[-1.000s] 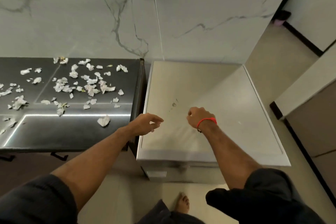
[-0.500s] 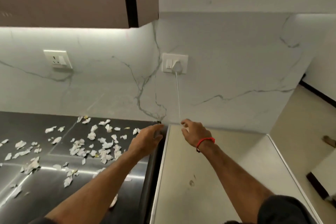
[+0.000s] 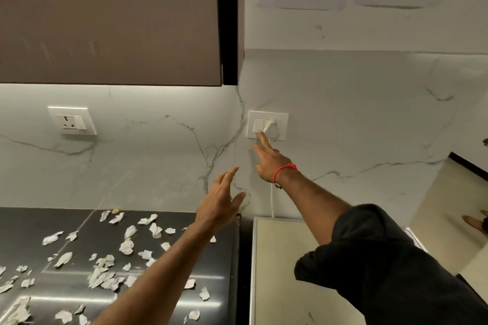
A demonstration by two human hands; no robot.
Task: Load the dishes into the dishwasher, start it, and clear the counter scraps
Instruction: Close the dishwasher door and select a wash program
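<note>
While the right hand [image 3: 269,159] reaches up the marble wall with its fingers straight and spread, its longest fingertip touches the lower edge of the switch plate [image 3: 267,125], just beside the white plug [image 3: 270,126] seated there. It holds nothing. A white cord [image 3: 272,200] drops from the plug behind the wrist to the back edge of the dishwasher [image 3: 280,266], whose pale flat top fills the lower middle of the view, right of the dark surface [image 3: 79,229]. Its door and controls are out of sight, so whether dishes are loaded cannot be told.

The left hand [image 3: 220,204] hangs in the air above the back right corner of the surface, fingers straight and slightly parted, gripping nothing and touching nothing.

Judging by the reach, the step in hand is powering the machine at the wall so it can be started. The next move likely calls for a short, firm press on the rocker left of the plug, without knocking the plug loose.

Paper scraps [image 3: 126,247] lie scattered over the surface from the back edge to the front, so clearing them is not yet done. A 2nd, unused socket [image 3: 71,121] sits on the wall above the surface's left part.
</note>
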